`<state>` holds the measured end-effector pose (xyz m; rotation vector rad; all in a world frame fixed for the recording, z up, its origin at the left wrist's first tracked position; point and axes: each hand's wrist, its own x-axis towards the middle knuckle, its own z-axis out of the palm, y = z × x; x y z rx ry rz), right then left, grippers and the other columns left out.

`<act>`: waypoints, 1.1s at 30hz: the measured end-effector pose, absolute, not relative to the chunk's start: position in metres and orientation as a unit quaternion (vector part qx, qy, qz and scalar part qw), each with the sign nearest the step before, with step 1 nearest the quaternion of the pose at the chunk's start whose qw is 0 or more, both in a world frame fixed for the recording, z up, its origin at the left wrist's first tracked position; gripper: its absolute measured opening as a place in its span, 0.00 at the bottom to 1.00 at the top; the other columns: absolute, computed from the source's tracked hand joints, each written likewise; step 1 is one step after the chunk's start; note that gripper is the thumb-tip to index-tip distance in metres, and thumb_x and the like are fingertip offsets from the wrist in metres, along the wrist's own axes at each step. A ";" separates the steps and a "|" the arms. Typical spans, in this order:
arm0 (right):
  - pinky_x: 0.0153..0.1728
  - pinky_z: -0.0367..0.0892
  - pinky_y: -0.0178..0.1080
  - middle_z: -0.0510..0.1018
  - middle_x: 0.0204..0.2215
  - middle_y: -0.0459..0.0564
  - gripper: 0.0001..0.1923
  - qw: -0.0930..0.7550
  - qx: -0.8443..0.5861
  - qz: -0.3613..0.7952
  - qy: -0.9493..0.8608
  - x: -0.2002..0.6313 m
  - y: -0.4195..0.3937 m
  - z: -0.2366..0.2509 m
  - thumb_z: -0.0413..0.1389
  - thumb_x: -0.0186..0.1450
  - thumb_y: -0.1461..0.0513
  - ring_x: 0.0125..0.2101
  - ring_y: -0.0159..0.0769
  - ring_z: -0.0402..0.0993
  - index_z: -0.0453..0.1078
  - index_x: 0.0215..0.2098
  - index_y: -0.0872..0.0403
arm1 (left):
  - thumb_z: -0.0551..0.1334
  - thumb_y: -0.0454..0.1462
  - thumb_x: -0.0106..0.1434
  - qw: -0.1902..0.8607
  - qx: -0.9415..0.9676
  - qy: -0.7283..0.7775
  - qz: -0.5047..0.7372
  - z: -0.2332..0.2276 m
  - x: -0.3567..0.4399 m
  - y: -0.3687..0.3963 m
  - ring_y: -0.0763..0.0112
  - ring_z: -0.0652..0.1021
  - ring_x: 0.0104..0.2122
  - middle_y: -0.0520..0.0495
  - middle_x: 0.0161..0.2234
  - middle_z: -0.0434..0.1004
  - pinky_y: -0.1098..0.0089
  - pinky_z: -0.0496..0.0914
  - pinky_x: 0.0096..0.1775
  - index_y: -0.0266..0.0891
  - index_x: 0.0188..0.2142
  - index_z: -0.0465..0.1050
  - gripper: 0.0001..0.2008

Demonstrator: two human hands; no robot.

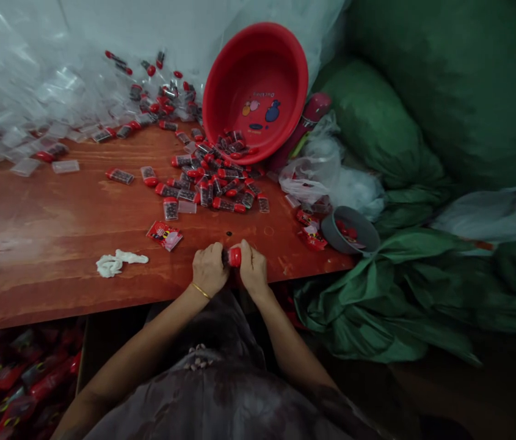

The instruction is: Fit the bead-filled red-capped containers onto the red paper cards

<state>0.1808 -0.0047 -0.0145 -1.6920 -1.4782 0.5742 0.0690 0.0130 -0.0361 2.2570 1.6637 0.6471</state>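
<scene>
Near the table's front edge, both my hands are closed around one small clear container with a red cap (234, 257) and dark contents. My left hand (209, 267) grips its clear body, which the fingers mostly hide. On the other end, my right hand (253, 267) holds the red cap. Beyond my hands lies a pile of similar red-capped containers (207, 177), filled with small dark pieces. A red printed packet (165, 235) lies to the left of my hands, and a crumpled white cloth or tissue (118, 263) is further left.
A red basin (258, 85) leans tilted behind the pile. Clear empty containers (24, 150) are heaped at the back left. On the right stand a grey bowl (350, 231) with red pieces, a plastic bag (331, 174) and green sacks (377, 122). Red items (19, 385) fill the space below left.
</scene>
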 end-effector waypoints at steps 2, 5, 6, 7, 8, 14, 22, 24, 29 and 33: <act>0.34 0.66 0.37 0.78 0.26 0.51 0.29 0.393 -0.669 0.244 -0.581 0.180 -0.007 -0.011 0.34 0.69 0.49 0.29 0.38 0.74 0.72 0.31 0.52 | 0.54 0.35 0.58 0.112 0.785 0.575 0.203 -0.029 0.069 0.011 0.57 0.75 0.34 0.40 0.31 0.73 0.60 0.65 0.37 0.37 0.35 0.67 0.06; 0.28 0.63 0.35 0.73 0.21 0.47 0.25 0.369 -0.674 0.258 -0.585 0.182 -0.007 -0.009 0.38 0.67 0.48 0.23 0.35 0.69 0.69 0.28 0.51 | 0.55 0.34 0.58 0.124 0.791 0.564 0.202 -0.020 0.066 0.009 0.58 0.74 0.36 0.39 0.33 0.73 0.61 0.65 0.38 0.37 0.35 0.67 0.06; 0.27 0.63 0.35 0.71 0.19 0.46 0.24 0.373 -0.668 0.263 -0.588 0.185 -0.006 -0.009 0.40 0.66 0.47 0.22 0.34 0.68 0.68 0.26 0.51 | 0.56 0.34 0.57 0.146 0.792 0.553 0.214 -0.017 0.064 0.008 0.59 0.74 0.36 0.40 0.34 0.73 0.62 0.66 0.38 0.37 0.36 0.66 0.07; 0.26 0.62 0.34 0.70 0.19 0.45 0.24 0.385 -0.655 0.275 -0.589 0.188 -0.005 -0.008 0.41 0.66 0.47 0.21 0.33 0.66 0.67 0.24 0.52 | 0.57 0.35 0.56 0.183 0.791 0.537 0.227 -0.013 0.061 0.008 0.60 0.74 0.36 0.41 0.34 0.73 0.63 0.66 0.38 0.38 0.36 0.66 0.07; 0.26 0.62 0.34 0.69 0.18 0.44 0.24 0.397 -0.637 0.294 -0.591 0.192 -0.004 -0.008 0.42 0.65 0.47 0.21 0.32 0.65 0.66 0.23 0.52 | 0.58 0.36 0.56 0.237 0.789 0.516 0.236 -0.009 0.058 0.009 0.62 0.75 0.35 0.43 0.34 0.73 0.65 0.66 0.37 0.38 0.35 0.66 0.07; 0.29 0.65 0.34 0.71 0.22 0.45 0.27 0.354 -0.564 0.374 -0.646 0.211 -0.007 -0.007 0.37 0.67 0.46 0.25 0.32 0.68 0.69 0.28 0.53 | 0.52 0.52 0.61 0.658 0.656 0.329 0.170 0.000 0.040 0.007 0.77 0.71 0.15 0.50 0.24 0.75 0.75 0.62 0.21 0.38 0.29 0.64 0.19; 0.46 0.64 0.47 0.72 0.49 0.60 0.37 0.118 -0.580 0.185 -0.784 0.215 -0.017 0.018 0.56 0.55 0.46 0.48 0.50 0.69 0.58 0.57 0.56 | 0.50 0.50 0.62 0.640 0.547 0.434 0.321 -0.028 0.060 -0.010 0.72 0.73 0.25 0.51 0.27 0.70 0.72 0.66 0.28 0.38 0.35 0.65 0.18; 0.44 0.64 0.50 0.70 0.49 0.63 0.43 0.073 -0.596 0.155 -0.784 0.211 -0.022 0.024 0.60 0.50 0.46 0.48 0.54 0.67 0.56 0.58 0.58 | 0.50 0.47 0.63 0.580 0.605 0.439 0.323 -0.028 0.061 -0.011 0.71 0.72 0.29 0.52 0.28 0.69 0.71 0.66 0.33 0.38 0.33 0.65 0.15; 0.44 0.64 0.47 0.73 0.41 0.63 0.27 0.109 -0.618 0.058 -0.776 0.197 -0.026 0.016 0.53 0.55 0.58 0.42 0.50 0.67 0.61 0.51 0.62 | 0.49 0.43 0.64 0.478 0.690 0.471 0.270 -0.016 0.061 -0.017 0.70 0.70 0.27 0.52 0.26 0.67 0.70 0.63 0.31 0.41 0.33 0.62 0.10; 0.37 0.67 0.44 0.73 0.31 0.57 0.18 0.186 -0.571 0.001 -0.799 0.197 -0.025 0.000 0.49 0.54 0.62 0.33 0.45 0.68 0.63 0.43 0.60 | 0.49 0.41 0.65 0.425 0.717 0.507 0.222 -0.008 0.063 -0.025 0.67 0.73 0.28 0.50 0.27 0.69 0.69 0.63 0.31 0.41 0.35 0.61 0.08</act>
